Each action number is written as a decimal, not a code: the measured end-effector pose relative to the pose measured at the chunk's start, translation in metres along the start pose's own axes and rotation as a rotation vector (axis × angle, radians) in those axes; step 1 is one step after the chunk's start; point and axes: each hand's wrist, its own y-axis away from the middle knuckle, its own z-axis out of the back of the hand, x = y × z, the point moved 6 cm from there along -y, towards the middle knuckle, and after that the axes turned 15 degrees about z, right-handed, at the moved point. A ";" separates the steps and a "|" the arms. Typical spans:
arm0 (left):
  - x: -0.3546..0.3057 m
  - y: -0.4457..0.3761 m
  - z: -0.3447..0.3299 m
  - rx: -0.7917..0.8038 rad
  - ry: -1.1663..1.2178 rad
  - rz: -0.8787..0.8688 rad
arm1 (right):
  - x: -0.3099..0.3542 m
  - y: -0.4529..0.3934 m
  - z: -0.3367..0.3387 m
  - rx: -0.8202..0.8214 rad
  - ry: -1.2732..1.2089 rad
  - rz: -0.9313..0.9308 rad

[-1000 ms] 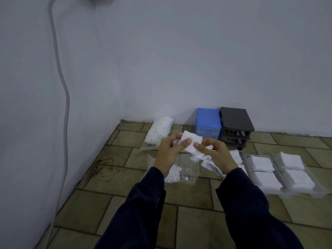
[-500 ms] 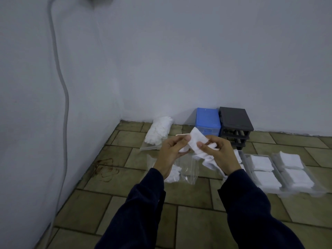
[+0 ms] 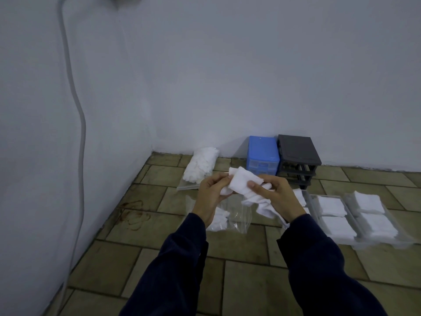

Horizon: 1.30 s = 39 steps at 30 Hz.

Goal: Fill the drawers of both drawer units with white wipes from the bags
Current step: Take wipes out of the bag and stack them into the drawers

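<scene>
White wipes [image 3: 241, 184] between both hands' grip.

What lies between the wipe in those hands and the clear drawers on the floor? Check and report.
Nothing visible blocks it. Both the left hand and right hand hold the wipe in the air; the clear drawers lie to the right, tops open, already holding stacked wipes.

I hold both hands raised together, left hand [image 3: 210, 192] and right hand [image 3: 276, 196] each pinching, sleeved forearms angled inward.
</scene>
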 end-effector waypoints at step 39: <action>-0.004 0.003 0.012 -0.063 -0.318 -0.161 | -0.005 0.004 0.021 -0.170 -0.142 -0.198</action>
